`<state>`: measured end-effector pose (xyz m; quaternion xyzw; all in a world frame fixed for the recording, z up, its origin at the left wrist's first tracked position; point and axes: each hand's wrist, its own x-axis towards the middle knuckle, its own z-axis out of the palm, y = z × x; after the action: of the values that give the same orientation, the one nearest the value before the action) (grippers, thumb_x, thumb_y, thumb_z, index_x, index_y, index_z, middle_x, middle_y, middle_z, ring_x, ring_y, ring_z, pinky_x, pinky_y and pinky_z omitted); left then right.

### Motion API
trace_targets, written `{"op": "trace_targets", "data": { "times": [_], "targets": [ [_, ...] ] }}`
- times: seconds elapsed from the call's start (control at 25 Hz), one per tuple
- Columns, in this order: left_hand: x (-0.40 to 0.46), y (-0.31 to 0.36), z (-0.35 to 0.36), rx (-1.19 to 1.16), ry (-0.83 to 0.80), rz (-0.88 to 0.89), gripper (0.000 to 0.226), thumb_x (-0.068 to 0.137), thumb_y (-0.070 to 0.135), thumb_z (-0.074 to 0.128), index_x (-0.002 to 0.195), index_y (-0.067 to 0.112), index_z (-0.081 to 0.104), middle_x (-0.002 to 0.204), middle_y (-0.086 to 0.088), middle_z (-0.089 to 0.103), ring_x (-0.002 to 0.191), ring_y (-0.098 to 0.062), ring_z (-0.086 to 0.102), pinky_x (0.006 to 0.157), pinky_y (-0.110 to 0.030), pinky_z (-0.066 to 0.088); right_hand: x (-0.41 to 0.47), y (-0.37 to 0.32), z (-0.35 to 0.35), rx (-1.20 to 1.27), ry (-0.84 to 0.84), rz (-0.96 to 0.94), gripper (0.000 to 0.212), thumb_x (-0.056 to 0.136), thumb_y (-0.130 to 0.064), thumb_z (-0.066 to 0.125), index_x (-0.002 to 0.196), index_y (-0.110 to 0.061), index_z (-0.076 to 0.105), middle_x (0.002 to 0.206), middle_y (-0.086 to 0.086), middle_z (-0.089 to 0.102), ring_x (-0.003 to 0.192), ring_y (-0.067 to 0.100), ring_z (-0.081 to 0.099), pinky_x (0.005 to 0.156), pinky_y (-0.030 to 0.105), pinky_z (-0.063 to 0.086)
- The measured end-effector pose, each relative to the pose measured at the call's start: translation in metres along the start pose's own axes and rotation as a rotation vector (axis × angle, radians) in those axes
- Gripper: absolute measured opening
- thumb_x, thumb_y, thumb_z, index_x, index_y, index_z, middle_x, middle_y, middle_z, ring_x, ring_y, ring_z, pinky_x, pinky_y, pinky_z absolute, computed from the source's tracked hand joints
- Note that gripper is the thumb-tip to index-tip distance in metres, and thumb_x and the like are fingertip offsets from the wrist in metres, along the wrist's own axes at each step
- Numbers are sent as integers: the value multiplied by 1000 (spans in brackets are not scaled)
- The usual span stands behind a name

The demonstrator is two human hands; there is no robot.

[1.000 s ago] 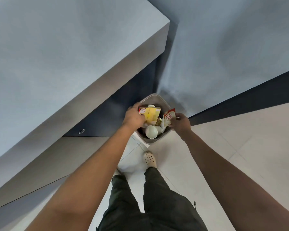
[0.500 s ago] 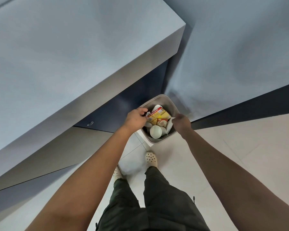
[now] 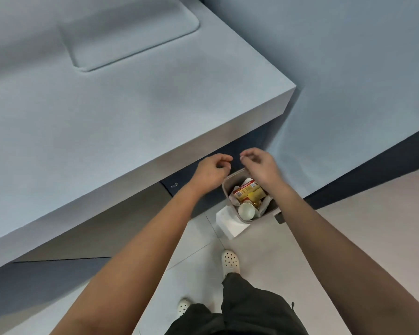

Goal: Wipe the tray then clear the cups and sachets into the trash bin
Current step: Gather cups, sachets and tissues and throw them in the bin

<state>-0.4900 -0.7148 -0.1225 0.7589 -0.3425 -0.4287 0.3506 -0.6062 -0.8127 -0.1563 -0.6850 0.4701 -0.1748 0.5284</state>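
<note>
Grey plastic trash bin (image 3: pixel 228 192) stands on the pale tiled floor (image 3: pixel 288 250) under the corner of the grey-blue countertop (image 3: pixel 107 117), mouth facing up, its long axis running from 11 o'clock to 5 o'clock. Inside lie a yellow and red sachet box (image 3: pixel 248 191) slanted toward 1 o'clock, crumpled white paper and a white paper cup (image 3: pixel 246 211) tipped with its mouth upward at the bin's 6 o'clock end. Left hand (image 3: pixel 209 171) and right hand (image 3: pixel 261 165) hover above the bin's 12 o'clock rim, fingers loosely curled, gripping nothing. A white flat box (image 3: pixel 230 223) sits at the bin's 7 o'clock.
</note>
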Motion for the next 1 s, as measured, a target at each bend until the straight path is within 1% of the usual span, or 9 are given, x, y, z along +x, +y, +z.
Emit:
{"op": "trace_targets", "data": {
  "times": [0.12, 0.16, 0.24, 0.28, 0.4, 0.48, 0.6, 0.76, 1.0],
  "targets": [
    [-46, 1, -44, -73, 94, 37, 31, 92, 8, 51, 122, 13, 57, 106, -3, 58, 87, -10, 56, 67, -16, 45, -25, -46, 25, -11, -1, -130, 10, 88, -15, 59, 95, -13, 65, 73, -7, 59, 65, 9, 56, 65, 21, 47],
    [-62, -1, -63, -90, 130, 36, 31, 91, 7, 51, 122, 13, 57, 104, -1, 58, 84, -10, 56, 64, -15, 44, -33, -62, 37, -15, -12, -171, 9, 87, -15, 59, 93, -14, 65, 73, -8, 59, 66, 10, 56, 66, 22, 47],
    [-100, -14, -109, -116, 216, 58, 32, 90, 8, 50, 120, 14, 59, 102, 0, 60, 84, -12, 57, 64, -17, 45, -56, -99, 74, -25, -83, -253, 8, 88, -16, 57, 92, -16, 64, 76, -8, 58, 72, 13, 57, 68, 24, 47],
    [-118, -22, -131, -125, 259, 71, 31, 90, 9, 49, 119, 15, 59, 99, 3, 61, 84, -14, 58, 65, -18, 46, -67, -115, 93, -27, -122, -285, 8, 88, -17, 56, 91, -17, 64, 77, -9, 58, 73, 13, 57, 67, 22, 46],
    [-166, -46, -188, -156, 380, 76, 30, 92, 13, 48, 119, 16, 58, 91, 9, 58, 82, -13, 58, 67, -21, 46, -95, -157, 152, -28, -234, -363, 8, 89, -17, 56, 89, -18, 63, 78, -12, 58, 70, 12, 57, 64, 18, 44],
    [-196, -62, -222, -182, 461, 57, 31, 92, 12, 48, 121, 16, 57, 92, 8, 58, 80, -10, 58, 65, -19, 46, -109, -178, 190, -43, -303, -392, 8, 89, -16, 56, 90, -17, 64, 79, -12, 58, 70, 14, 58, 62, 18, 43],
    [-242, -92, -272, -221, 588, 14, 32, 91, 11, 48, 122, 15, 56, 91, 6, 57, 78, -8, 57, 63, -19, 45, -128, -206, 249, -63, -395, -430, 8, 87, -14, 56, 89, -17, 64, 81, -10, 58, 79, 18, 58, 60, 18, 43],
    [-282, -131, -326, -290, 728, -41, 32, 91, 10, 49, 123, 13, 56, 97, 2, 56, 85, -15, 56, 65, -22, 45, -140, -233, 315, -103, -512, -445, 9, 86, -15, 55, 89, -19, 63, 86, -3, 59, 83, 21, 59, 58, 21, 44],
    [-299, -175, -407, -352, 862, -103, 33, 91, 10, 50, 123, 12, 56, 97, 1, 56, 86, -17, 55, 64, -22, 44, -128, -280, 406, -135, -588, -479, 8, 86, -13, 56, 91, -17, 62, 89, -1, 59, 83, 21, 59, 61, 20, 45]
  ]
}}
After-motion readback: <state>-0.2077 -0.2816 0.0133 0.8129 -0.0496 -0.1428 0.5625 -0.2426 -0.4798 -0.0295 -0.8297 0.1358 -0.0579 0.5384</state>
